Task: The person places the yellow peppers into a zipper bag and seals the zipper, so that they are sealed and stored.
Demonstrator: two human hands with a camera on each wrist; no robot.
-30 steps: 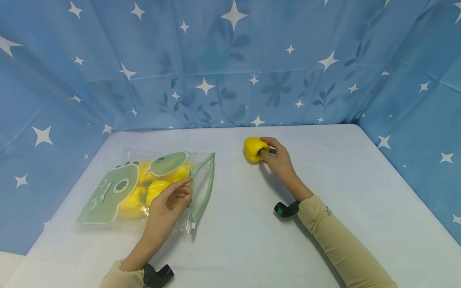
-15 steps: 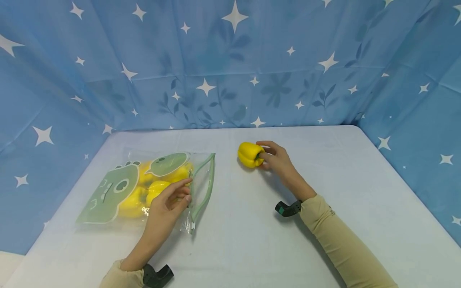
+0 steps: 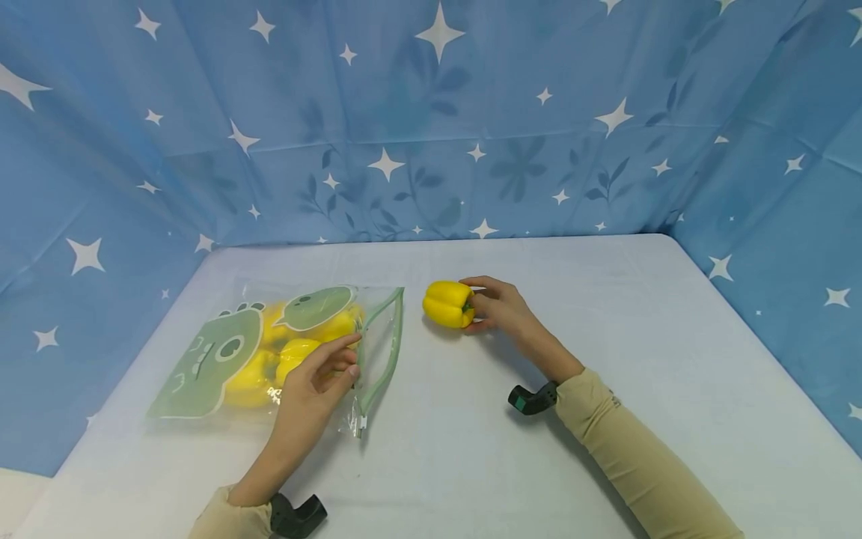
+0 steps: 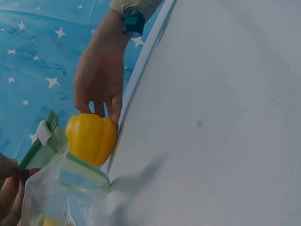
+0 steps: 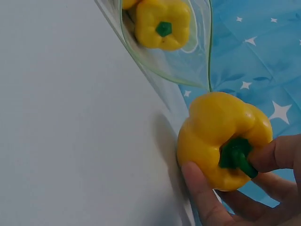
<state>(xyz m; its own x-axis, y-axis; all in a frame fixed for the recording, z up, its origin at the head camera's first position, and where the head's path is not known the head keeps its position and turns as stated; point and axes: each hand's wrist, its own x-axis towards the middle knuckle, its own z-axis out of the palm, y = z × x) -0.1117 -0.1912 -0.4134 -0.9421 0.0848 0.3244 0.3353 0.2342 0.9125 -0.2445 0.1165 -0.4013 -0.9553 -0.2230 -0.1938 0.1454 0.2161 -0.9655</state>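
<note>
My right hand grips a yellow bell pepper at its stem end, right of the bag's mouth. In the right wrist view, fingers and thumb hold this bell pepper around its green stem. My left hand pinches the upper layer of a clear zip bag at its green-edged mouth, which stands open to the right. Several yellow peppers lie inside the bag, partly hidden by its green animal print and my left hand. In the left wrist view, a white slider sits on the green zip strip.
A white cloth-covered table bears the bag. Blue curtains with white stars hang behind the table and at both sides. A dark wrist camera is worn on each wrist.
My right hand has moved left and slightly nearer with the bell pepper, toward the bag's mouth. The pepper's stem end has turned to the right. My left hand stays in place on the bag.
</note>
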